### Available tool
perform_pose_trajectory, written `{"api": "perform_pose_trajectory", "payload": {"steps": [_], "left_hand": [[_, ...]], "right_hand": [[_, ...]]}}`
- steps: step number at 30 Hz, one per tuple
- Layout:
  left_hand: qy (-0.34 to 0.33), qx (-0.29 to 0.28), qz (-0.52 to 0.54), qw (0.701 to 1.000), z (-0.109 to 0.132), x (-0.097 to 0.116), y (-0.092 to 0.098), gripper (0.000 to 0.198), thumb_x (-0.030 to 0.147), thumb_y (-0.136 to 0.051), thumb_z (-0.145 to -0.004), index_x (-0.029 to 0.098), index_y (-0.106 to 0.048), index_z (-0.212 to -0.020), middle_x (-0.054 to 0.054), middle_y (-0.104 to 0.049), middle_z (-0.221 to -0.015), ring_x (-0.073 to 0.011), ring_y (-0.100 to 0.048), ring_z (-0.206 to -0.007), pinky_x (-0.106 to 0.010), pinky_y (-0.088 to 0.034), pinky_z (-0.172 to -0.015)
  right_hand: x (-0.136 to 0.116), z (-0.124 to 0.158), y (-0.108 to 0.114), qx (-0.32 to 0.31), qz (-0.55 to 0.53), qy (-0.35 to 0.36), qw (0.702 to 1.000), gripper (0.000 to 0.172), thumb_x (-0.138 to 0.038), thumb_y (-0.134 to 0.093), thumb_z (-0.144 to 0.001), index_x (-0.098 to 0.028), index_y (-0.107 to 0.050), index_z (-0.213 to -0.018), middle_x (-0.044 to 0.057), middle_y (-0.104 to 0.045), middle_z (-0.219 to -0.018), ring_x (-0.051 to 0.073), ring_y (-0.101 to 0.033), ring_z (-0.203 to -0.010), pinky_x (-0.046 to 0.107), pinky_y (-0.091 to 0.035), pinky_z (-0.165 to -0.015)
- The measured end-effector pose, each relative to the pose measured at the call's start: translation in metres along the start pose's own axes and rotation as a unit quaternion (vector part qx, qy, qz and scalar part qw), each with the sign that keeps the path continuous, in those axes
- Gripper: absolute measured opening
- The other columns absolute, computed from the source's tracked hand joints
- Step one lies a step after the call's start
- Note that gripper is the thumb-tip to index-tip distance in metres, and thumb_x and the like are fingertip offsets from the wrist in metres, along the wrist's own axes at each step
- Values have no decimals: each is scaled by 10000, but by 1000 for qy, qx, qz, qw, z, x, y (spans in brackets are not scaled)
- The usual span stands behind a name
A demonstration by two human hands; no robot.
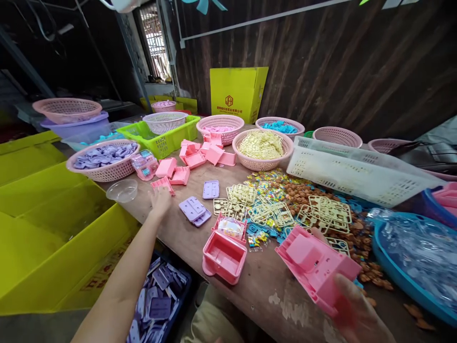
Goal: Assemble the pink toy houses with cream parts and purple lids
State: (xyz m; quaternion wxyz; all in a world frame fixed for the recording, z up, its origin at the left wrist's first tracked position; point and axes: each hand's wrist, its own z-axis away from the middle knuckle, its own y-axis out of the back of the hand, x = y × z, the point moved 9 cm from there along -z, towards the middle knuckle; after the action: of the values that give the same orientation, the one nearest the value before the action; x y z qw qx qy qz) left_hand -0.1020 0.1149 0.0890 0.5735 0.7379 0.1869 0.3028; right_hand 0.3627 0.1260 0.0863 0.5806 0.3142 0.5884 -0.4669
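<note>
My left hand point(159, 200) reaches out over the wooden table point(264, 286) and closes on a small pink plastic part point(163, 184) at the near end of a scatter of pink parts. My right hand point(357, 312), at the lower right, grips a large pink plastic housing point(316, 267) tilted above the table edge. An open pink box-shaped housing point(224, 257) lies between my hands, with a filled pink piece point(231, 227) just behind it. Purple panels point(194, 209) lie close to my left hand.
Pink baskets hold purple pieces point(103, 159), cream sprues point(262, 148) and blue parts point(280, 126). A green crate point(164, 136), a white crate point(357, 174), a blue tub point(410, 262) of clear bags, a clear cup point(122, 189) and a yellow carton point(237, 93) stand around. Yellow bins sit left.
</note>
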Motion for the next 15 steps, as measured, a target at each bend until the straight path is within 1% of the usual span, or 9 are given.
{"api": "perform_pose_trajectory", "payload": {"steps": [2,3,5,6,8,10,12,14,15], "left_hand": [[12,-23,-5,1000,1,-18,-3,250,100,-413,-786,16,-597,-933,-296,-618,-996,-401,-563,-1028,-554,-401,-850],[12,-30,-5,999,4,-21,-2,253,125,-400,-802,37,-605,-920,-275,-635,-952,-389,-591,-965,-518,-433,-799],[4,-29,1,1000,13,-17,7,292,184,-360,-842,84,-599,-977,-228,-648,-964,-356,-604,-922,-455,-456,-749],[-13,-23,7,1000,19,-7,15,307,204,-341,-857,113,-589,-1014,-198,-647,-1000,-332,-600,-933,-428,-456,-757],[-85,-8,18,996,37,29,36,302,205,-337,-866,169,-577,-1046,-126,-639,-1052,-266,-586,-962,-364,-449,-799],[-249,18,14,968,74,92,60,281,174,-361,-850,176,-600,-997,-106,-637,-1003,-243,-577,-931,-343,-454,-777],[-411,21,3,912,130,156,72,281,133,-372,-836,209,-619,-946,-81,-636,-908,-231,-568,-894,-331,-460,-724],[-567,-14,3,823,200,210,66,274,110,-402,-831,225,-617,-958,-65,-630,-860,-221,-561,-860,-323,-461,-689],[-617,-19,7,787,232,228,60,243,111,-424,-824,217,-617,-928,-69,-629,-856,-231,-558,-843,-326,-455,-644]], "right_hand": [[6,9,5,-8,-1,-21,1000,763,-575,-445,-802,-285,-175,-1453,81,-549,-1307,300,-512,-1188,462,-389,-1016],[8,13,7,-7,-5,-31,999,775,-579,-456,-796,-292,-164,-1454,75,-536,-1321,300,-492,-1209,466,-381,-1021],[10,20,14,1,-3,-44,999,779,-588,-472,-783,-308,-180,-1449,63,-524,-1335,298,-456,-1242,471,-372,-1027],[9,23,17,5,5,-47,999,773,-589,-479,-778,-310,-201,-1444,59,-521,-1337,297,-441,-1255,472,-367,-1030],[4,30,24,14,25,-47,998,767,-594,-491,-766,-292,-258,-1432,62,-520,-1338,300,-420,-1271,468,-354,-1040],[-5,38,31,26,41,-37,998,782,-606,-508,-748,-260,-304,-1419,74,-518,-1339,308,-407,-1278,459,-338,-1052],[-15,47,41,47,57,-18,997,810,-618,-528,-728,-233,-326,-1412,85,-524,-1330,313,-394,-1286,456,-304,-1073],[-20,57,52,72,72,-1,995,832,-621,-554,-707,-232,-334,-1408,91,-533,-1317,310,-381,-1293,454,-254,-1097],[-19,61,58,80,76,3,994,848,-625,-573,-691,-238,-334,-1407,94,-536,-1313,309,-379,-1293,456,-228,-1106]]}}
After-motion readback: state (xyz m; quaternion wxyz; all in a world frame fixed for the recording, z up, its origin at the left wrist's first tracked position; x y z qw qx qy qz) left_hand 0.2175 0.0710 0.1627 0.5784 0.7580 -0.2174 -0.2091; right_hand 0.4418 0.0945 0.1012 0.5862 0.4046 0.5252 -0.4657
